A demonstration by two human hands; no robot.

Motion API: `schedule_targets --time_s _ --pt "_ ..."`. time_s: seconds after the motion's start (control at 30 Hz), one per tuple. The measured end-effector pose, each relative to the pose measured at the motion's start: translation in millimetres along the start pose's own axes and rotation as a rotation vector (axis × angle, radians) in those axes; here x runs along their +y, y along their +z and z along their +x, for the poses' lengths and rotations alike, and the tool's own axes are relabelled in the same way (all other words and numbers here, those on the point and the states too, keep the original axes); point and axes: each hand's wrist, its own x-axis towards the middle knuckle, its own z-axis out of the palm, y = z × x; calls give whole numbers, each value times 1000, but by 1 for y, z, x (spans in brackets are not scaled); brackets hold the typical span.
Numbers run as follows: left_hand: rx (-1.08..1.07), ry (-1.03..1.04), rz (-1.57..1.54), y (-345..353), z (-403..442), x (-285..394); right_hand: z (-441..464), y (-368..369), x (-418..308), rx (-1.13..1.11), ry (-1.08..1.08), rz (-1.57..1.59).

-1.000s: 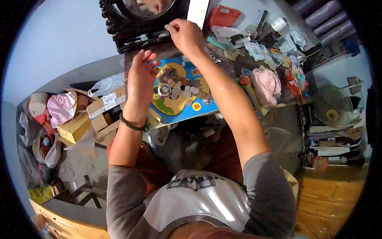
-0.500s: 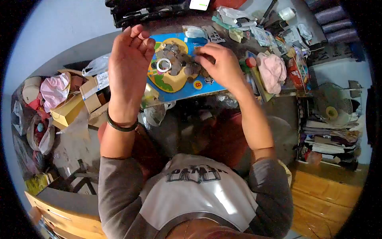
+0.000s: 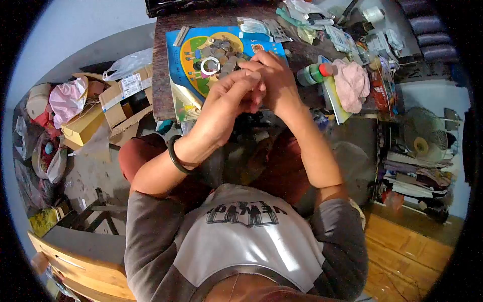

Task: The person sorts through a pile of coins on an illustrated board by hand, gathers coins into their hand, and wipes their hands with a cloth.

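A pile of coins [image 3: 224,49] lies on a blue picture book [image 3: 176,58] with a yellow round print. A white ring [image 3: 210,66] sits flat at the pile's near left side. Just in front of the coins my two hands meet, fingers against fingers. My left hand [image 3: 226,103] is curled with its thumb on top, a dark bracelet [image 3: 176,156] around the wrist. My right hand [image 3: 277,83] bends its fingers over toward the left fingertips, covering part of the pile. Whatever lies between the fingers is hidden.
Right of the book are a green bottle with a red cap [image 3: 311,74] and a pink cloth [image 3: 351,84]. Plastic packets [image 3: 256,27] lie behind it. Cardboard boxes [image 3: 123,100] stand left of the dark table [image 3: 163,85]. A fan [image 3: 425,133] stands far right.
My left hand has come down and right from its raised, open pose to meet my right hand. The right hand has moved slightly nearer and right. The whole book's left side now shows.
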Motion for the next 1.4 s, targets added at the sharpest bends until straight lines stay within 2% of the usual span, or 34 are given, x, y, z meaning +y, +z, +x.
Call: schedule_targets --time_s 0.03,0.13,0.23,0.33,0.47,0.5,0.6,0.9,1.0,1.1,1.2,1.4 --pt "-14 5 40 0 1 -2 -4 2 1 7 2 26" --pt "120 324 232 -8 6 20 -8 -3 -5 26 55 47" --pt "178 502 327 -25 14 38 -8 -6 -15 93 89 39" --pt "192 571 489 -22 13 48 -13 -1 -10 107 68 -6" --pt "113 551 737 -23 14 37 -14 5 -3 61 90 38" --pt "86 532 731 -19 13 35 -14 6 -2 45 99 59" --pt "62 445 647 -17 13 32 -17 0 -7 187 92 35" --pt "88 577 832 -14 7 36 -24 -12 -3 -31 39 54" --pt "65 548 851 -11 8 30 -24 -6 1 32 -3 13" --pt "70 563 875 -12 12 27 -24 -10 -1 -21 50 83" --pt "79 555 896 -12 12 27 -29 -6 1 79 107 64" --pt "101 617 927 -15 16 25 -39 -13 0 15 125 31"
